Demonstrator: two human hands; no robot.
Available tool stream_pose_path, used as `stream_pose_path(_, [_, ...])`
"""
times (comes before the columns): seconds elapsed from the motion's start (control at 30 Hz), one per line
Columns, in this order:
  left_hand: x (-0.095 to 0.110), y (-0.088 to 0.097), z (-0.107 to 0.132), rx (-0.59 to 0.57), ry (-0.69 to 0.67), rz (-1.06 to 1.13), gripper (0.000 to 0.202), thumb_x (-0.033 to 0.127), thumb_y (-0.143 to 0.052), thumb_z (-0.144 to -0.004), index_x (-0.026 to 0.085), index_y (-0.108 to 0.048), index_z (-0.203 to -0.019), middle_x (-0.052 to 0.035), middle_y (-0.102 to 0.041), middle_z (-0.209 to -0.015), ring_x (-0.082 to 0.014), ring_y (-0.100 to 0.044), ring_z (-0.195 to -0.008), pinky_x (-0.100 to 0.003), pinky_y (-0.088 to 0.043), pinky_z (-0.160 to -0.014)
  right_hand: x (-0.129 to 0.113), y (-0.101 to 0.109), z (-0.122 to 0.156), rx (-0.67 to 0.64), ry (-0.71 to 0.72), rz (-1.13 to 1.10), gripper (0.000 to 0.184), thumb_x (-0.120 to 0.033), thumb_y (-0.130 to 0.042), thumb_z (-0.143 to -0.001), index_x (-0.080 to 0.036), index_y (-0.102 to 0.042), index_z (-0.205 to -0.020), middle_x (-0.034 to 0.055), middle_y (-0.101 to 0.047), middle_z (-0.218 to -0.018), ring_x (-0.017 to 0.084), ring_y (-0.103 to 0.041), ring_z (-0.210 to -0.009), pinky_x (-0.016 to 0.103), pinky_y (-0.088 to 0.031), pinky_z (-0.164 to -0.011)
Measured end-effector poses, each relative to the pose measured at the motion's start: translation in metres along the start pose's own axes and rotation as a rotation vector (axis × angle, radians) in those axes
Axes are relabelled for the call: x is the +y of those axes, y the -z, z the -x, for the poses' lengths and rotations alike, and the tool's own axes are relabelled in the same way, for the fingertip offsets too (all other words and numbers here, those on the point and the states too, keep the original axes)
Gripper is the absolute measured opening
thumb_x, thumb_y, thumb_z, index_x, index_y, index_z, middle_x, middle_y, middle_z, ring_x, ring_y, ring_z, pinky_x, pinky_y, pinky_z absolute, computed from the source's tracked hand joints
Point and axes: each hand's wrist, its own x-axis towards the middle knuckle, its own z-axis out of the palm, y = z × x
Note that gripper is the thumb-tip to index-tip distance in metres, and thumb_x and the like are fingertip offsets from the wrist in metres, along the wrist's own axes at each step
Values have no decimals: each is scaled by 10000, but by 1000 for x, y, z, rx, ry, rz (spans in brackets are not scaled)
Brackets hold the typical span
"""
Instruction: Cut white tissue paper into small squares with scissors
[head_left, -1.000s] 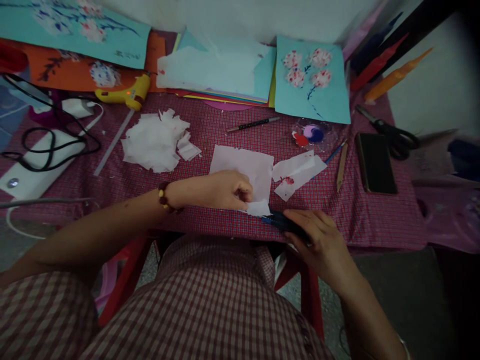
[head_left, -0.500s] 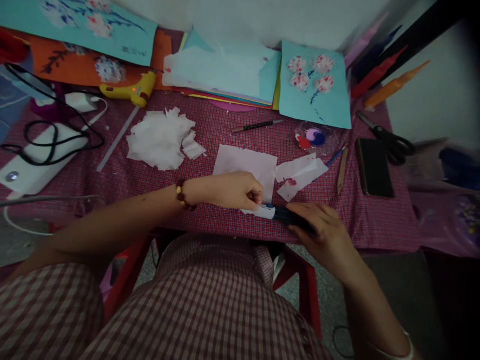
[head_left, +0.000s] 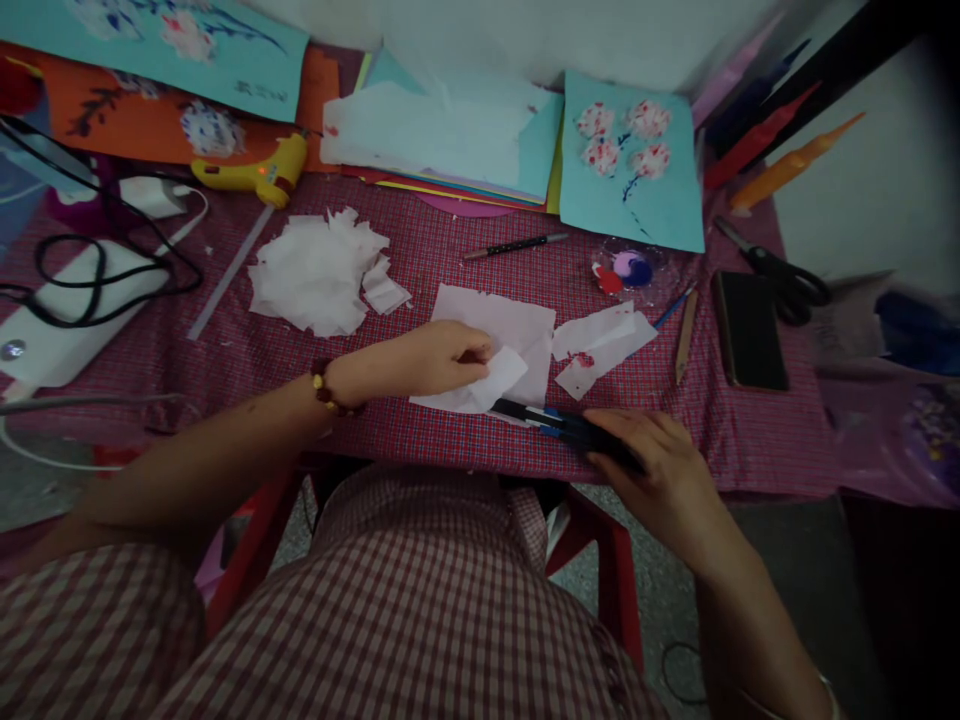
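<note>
My left hand [head_left: 439, 358] is closed in a pinch on a small white paper piece [head_left: 491, 380], lifted over the larger white paper sheet [head_left: 506, 330] on the red checked tablecloth [head_left: 420, 270]. My right hand [head_left: 649, 470] is closed on a pair of dark scissors with blue in the handle [head_left: 551, 422], which lie near the table's front edge with the blades pointing left at the paper. A bead bracelet [head_left: 324, 388] circles my left wrist.
A pile of white paper scraps [head_left: 319, 272] lies left of centre. Behind it lie a yellow glue gun [head_left: 255, 172], cables and a white power strip [head_left: 67, 300]. Coloured paper sheets [head_left: 450, 135], a flower picture [head_left: 634, 165], a pen [head_left: 514, 246], paint dish [head_left: 626, 270], phone [head_left: 748, 330] and black scissors [head_left: 780, 268] lie around.
My left hand has moved up and back from the table edge, taking a small white paper piece away from the scissor blades. My right hand with the scissors has stayed near the front edge.
</note>
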Motion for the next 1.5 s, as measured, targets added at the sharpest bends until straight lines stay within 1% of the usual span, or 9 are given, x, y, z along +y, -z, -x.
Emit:
stream_pose_path(0.37, [12, -3, -5, -50, -21, 133, 155, 209, -488, -789, 156, -526, -648, 44, -455, -580, -82, -404, -543, -216, -289, -533, -6, -1, -12, -12, 40, -18, 362, -166, -607, -895, -220, -556, -1250, 87, -689, -1131, 263, -610, -1012, 440, -476, -868])
stream_pose_path(0.63, [15, -8, -6, -63, -24, 59, 131, 157, -492, -796, 147, -620, -774, 11, -617, -706, -105, -523, -620, -222, -384, -600, -13, -9, -21, -36, 43, -34, 361, -167, -618, -896, -224, -547, -1245, 81, -680, -1150, 262, -594, -1031, 456, -481, -884])
stream_pose_path(0.73, [11, -8, -5, 79, 12, -170, 187, 178, -498, -838, 134, -633, -958, -61, -675, -925, -176, -600, -831, -288, -452, -761, -15, -11, -20, -37, 57, -54, 370, -144, -624, -885, -228, -548, -1237, 76, -679, -1141, 258, -594, -1029, 450, -483, -884])
stream_pose_path(0.83, [1, -5, 1, 258, 80, -460, 301, 234, -501, -882, 105, -589, -1139, -143, -625, -1140, -268, -558, -1069, -410, -429, -933, -15, -13, -15, -46, 63, -53, 378, -138, -631, -877, -221, -545, -1236, 79, -681, -1130, 259, -598, -1015, 450, -483, -876])
stream_pose_path(0.9, [-8, -3, 8, 265, 94, -539, 323, 248, -500, -893, 99, -575, -1170, -153, -607, -1168, -282, -545, -1095, -437, -422, -964, -13, -15, -9, -49, 61, -47, 393, -140, -634, -876, -219, -536, -1248, 84, -682, -1127, 264, -599, -1006, 451, -486, -864])
stream_pose_path(1.0, [-23, -1, 19, 281, 88, -510, 339, 238, -510, -882, 93, -558, -1185, -149, -598, -1174, -270, -548, -1098, -428, -433, -977, -11, -17, -2, -49, 57, -65, 406, -140, -633, -876, -223, -529, -1260, 87, -681, -1128, 267, -599, -1007, 447, -490, -853])
stream_pose_path(1.2, [-44, 12, 8, 514, 232, -296, 466, 235, -541, -815, 107, -522, -1263, -124, -602, -1213, -245, -558, -1114, -395, -452, -974, -9, -19, -1, -53, 49, -96, 417, -137, -635, -873, -230, -528, -1265, 82, -677, -1134, 264, -593, -1017, 448, -484, -868])
stream_pose_path(1.33, [-47, 21, -17, 403, 299, -277, 459, 201, -585, -737, 113, -586, -1188, -109, -657, -1118, -222, -602, -986, -337, -481, -874, -7, -20, -3, -39, 57, -108, 406, -142, -631, -878, -236, -533, -1260, 76, -677, -1139, 259, -592, -1025, 445, -475, -884])
stream_pose_path(1.5, [-42, 23, -23, 229, 382, -348, 145, 153, -528, -709, 178, -652, -779, -24, -678, -757, -186, -611, -733, -302, -453, -696, 0, -18, -4, -46, 64, -119, 396, -140, -630, -876, -242, -546, -1250, 67, -682, -1138, 253, -597, -1023, 440, -470, -893])
